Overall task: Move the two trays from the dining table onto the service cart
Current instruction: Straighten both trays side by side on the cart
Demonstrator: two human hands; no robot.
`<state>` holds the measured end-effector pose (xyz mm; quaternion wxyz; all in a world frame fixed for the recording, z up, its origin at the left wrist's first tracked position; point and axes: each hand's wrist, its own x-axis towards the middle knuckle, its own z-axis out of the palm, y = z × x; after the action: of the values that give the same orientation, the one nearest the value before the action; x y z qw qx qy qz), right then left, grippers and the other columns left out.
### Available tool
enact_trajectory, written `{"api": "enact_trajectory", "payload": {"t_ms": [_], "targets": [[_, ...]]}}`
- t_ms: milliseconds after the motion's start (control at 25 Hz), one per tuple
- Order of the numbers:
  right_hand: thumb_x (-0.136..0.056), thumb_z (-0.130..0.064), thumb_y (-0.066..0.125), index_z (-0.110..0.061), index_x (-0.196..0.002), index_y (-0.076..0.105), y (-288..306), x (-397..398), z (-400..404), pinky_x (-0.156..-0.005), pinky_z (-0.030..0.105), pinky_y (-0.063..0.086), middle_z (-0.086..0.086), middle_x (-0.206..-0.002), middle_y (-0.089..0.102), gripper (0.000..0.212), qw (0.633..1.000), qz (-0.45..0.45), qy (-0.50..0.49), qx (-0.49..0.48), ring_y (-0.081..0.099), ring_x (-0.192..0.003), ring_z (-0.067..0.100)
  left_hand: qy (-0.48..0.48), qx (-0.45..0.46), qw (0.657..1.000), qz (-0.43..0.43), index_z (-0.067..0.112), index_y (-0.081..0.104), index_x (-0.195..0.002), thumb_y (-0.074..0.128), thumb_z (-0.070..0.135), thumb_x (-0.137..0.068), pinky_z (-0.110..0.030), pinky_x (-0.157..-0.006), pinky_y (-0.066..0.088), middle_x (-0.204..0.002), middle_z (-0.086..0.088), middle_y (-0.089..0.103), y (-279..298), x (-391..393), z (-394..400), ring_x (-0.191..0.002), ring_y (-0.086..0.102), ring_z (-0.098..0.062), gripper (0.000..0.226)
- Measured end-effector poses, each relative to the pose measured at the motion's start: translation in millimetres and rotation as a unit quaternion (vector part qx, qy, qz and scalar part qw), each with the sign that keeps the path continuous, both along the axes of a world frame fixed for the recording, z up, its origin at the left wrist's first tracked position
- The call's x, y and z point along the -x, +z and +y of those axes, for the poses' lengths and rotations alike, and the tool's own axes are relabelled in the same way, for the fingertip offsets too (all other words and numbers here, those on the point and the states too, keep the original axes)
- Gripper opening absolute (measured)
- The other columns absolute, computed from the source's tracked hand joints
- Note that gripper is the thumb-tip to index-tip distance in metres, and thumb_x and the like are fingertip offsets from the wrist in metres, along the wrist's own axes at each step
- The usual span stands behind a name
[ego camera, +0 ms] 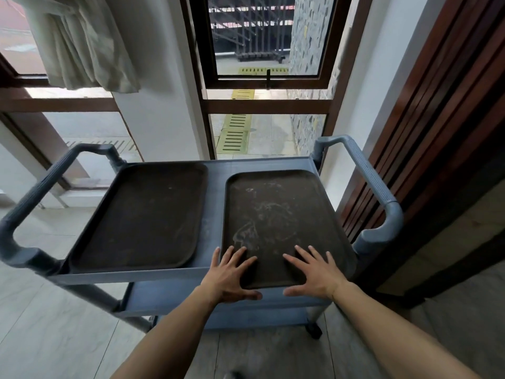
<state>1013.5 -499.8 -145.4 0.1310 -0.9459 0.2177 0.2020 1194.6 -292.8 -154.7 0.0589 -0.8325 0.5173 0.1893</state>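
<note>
Two dark brown rectangular trays lie side by side on the top shelf of the grey-blue service cart [214, 187]. The left tray [144, 217] sits at a slight angle inside the shelf's rim. The right tray [276, 212] has smudges on its surface, and its near edge juts out over the cart's front rim. My left hand [232, 277] and my right hand [314, 274] both hold that near edge, fingers spread flat on top and thumbs under the rim. The dining table is out of view.
The cart has a looped handle at each end, the left handle [35, 198] and the right handle [374, 187], and a lower shelf [169, 299]. Behind it is a tall window [267, 110] with a white pillar beside it. A dark wooden slatted panel [426, 149] stands close on the right.
</note>
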Motion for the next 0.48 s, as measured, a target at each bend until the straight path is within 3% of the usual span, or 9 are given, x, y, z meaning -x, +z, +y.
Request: {"api": "enact_trajectory", "payload": {"t_ms": [240, 480], "targets": [[-0.062, -0.093, 0.040, -0.059, -0.145, -0.005, -9, 8, -7, -0.109, 0.065, -0.011, -0.009, -0.162, -0.017, 0.100, 1.000, 0.000, -0.005, 0.013, -0.020, -0.146, 0.026, -0.017, 0.008, 1.000, -0.023, 0.043, -0.005, -0.155, 0.031, 0.092, -0.070, -0.055, -0.114, -0.020, -0.167, -0.005, -0.012, -8, 9, -17, -0.151, -0.013, -0.034, 0.105], [-0.062, -0.097, 0.022, -0.064, -0.141, -0.010, -13, 4, -10, -0.103, 0.073, -0.013, -0.012, -0.161, -0.017, 0.091, 1.000, -0.015, 0.000, 0.018, -0.023, -0.145, 0.027, -0.029, 0.002, 0.999, -0.031, 0.046, -0.009, -0.153, 0.027, 0.088, -0.076, -0.055, -0.120, 0.001, -0.166, -0.012, -0.009, -6, 2, -26, -0.150, -0.006, -0.041, 0.095]]}}
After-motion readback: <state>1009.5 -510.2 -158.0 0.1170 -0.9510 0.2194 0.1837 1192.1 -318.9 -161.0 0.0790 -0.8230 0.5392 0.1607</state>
